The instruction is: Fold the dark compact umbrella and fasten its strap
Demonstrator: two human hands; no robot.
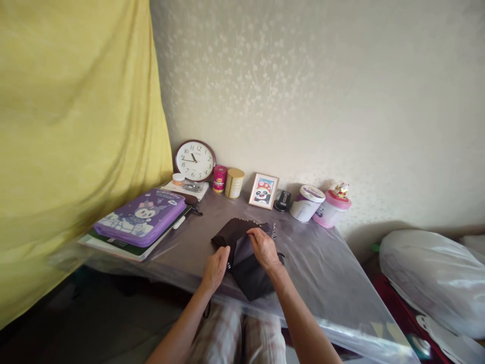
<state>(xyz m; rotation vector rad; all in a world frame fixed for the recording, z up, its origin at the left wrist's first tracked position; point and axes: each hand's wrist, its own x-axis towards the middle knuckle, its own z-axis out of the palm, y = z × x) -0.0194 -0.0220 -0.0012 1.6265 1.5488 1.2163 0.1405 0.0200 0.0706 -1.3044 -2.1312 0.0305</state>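
A black folding umbrella (pixel 254 278) lies collapsed near the front of the table, its cloth loose and bunched. Small pale rib tips show along its far edge. My left hand (pixel 215 268) is closed at the umbrella's left side, fingers curled round the cloth with the thumb on top. On the upper right, my right hand (pixel 262 246) pinches a fold of the cloth between thumb and fingers. A dark cord loop hangs below my left wrist, over the table's front edge. The handle is hidden.
Purple zip case (pixel 144 215) rests on books at the left. Along the wall stand a clock (pixel 195 161), a pink can (pixel 220 179), a yellow tin (pixel 235 183), a panda picture frame (pixel 264 190), a black stapler-like object (pixel 283 200) and two tubs (pixel 307 203). Clear plastic covers the table (pixel 314 268).
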